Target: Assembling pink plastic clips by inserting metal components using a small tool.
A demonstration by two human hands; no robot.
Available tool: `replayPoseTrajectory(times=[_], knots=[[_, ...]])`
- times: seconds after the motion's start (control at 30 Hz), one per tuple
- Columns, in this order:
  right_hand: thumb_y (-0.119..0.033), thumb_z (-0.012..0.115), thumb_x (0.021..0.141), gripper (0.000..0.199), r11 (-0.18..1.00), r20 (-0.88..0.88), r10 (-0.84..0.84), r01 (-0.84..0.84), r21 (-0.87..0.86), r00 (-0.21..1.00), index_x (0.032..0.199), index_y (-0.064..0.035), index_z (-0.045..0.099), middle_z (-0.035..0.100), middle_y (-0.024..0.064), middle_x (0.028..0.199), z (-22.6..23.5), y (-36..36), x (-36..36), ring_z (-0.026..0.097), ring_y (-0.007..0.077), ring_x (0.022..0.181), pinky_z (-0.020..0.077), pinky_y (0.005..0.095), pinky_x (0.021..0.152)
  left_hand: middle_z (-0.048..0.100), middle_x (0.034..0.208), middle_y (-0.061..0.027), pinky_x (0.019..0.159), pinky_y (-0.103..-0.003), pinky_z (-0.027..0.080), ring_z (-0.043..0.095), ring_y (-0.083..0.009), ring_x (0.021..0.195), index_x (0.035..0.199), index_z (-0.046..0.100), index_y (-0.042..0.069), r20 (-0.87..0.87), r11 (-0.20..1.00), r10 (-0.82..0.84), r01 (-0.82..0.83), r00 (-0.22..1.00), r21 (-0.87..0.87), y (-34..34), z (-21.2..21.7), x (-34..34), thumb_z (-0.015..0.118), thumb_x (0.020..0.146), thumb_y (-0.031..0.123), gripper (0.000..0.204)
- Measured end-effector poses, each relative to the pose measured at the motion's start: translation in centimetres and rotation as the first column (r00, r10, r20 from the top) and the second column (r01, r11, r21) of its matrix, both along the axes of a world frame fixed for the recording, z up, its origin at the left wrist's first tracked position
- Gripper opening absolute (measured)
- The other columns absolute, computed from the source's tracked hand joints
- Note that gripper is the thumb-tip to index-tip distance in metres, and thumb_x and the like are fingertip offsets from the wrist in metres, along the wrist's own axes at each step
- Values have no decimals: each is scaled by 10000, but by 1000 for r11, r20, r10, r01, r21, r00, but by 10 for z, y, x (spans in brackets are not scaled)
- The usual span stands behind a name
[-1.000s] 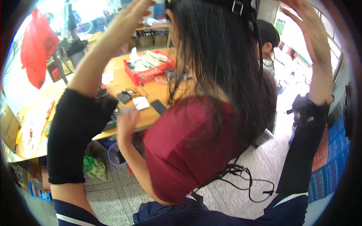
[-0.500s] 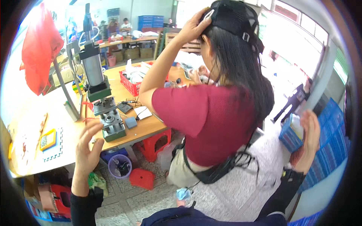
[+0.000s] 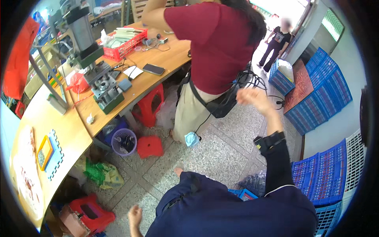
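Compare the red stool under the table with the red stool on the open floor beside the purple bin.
The stool under the table is taller, with its legs in plain view; the stool on the floor is low and squat. The first is tucked beneath the wooden table; the second sits in the open beside the purple bin. Both are red.

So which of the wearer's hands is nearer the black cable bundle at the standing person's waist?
Right. The right hand is raised beside the black cable bundle; the left hand hangs low by the floor, far from it.
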State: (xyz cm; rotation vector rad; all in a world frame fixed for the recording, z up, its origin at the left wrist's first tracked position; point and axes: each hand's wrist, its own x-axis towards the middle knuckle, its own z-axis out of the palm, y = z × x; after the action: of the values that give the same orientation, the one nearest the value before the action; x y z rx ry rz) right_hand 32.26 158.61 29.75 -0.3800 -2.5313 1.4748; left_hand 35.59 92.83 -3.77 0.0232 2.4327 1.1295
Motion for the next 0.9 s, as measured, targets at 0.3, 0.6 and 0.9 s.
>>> replayPoseTrajectory(times=[0.3, 0.6, 0.9], knots=[[-308, 702, 752, 620, 944, 387, -228, 106, 311, 893, 1242, 19, 508, 587, 215, 1160, -332, -28, 0, 612, 306, 1002, 514, 382, 773, 652, 972, -143, 717, -351, 502, 624, -227, 813, 1158, 542, 9, 554, 762, 503, -643, 663, 77, -82, -136, 163, 620, 876, 282, 400], [-388, 655, 792, 404, 853, 181, -514, 479, 207, 838, 937, -14, 607, 670, 155, 919, -365, -68, -109, 622, 355, 912, 483, 433, 804, 642, 935, -139, 671, -382, 506, 619, -249, 795, 1144, 513, 42, 640, 471, 682, -882, 354, -14, -89, -175, 117, 611, 878, 329, 403], [-384, 619, 821, 349, 900, 226, -425, 383, 206, 877, 903, -48, 659, 656, 174, 867, -291, -39, -43, 635, 351, 843, 495, 414, 727, 590, 1039, -93, 569, -355, 484, 625, -264, 782, 1147, 480, 148, 714, 699, 431, -705, 552, 123, -8, -120, 5, 577, 891, 410, 379]])
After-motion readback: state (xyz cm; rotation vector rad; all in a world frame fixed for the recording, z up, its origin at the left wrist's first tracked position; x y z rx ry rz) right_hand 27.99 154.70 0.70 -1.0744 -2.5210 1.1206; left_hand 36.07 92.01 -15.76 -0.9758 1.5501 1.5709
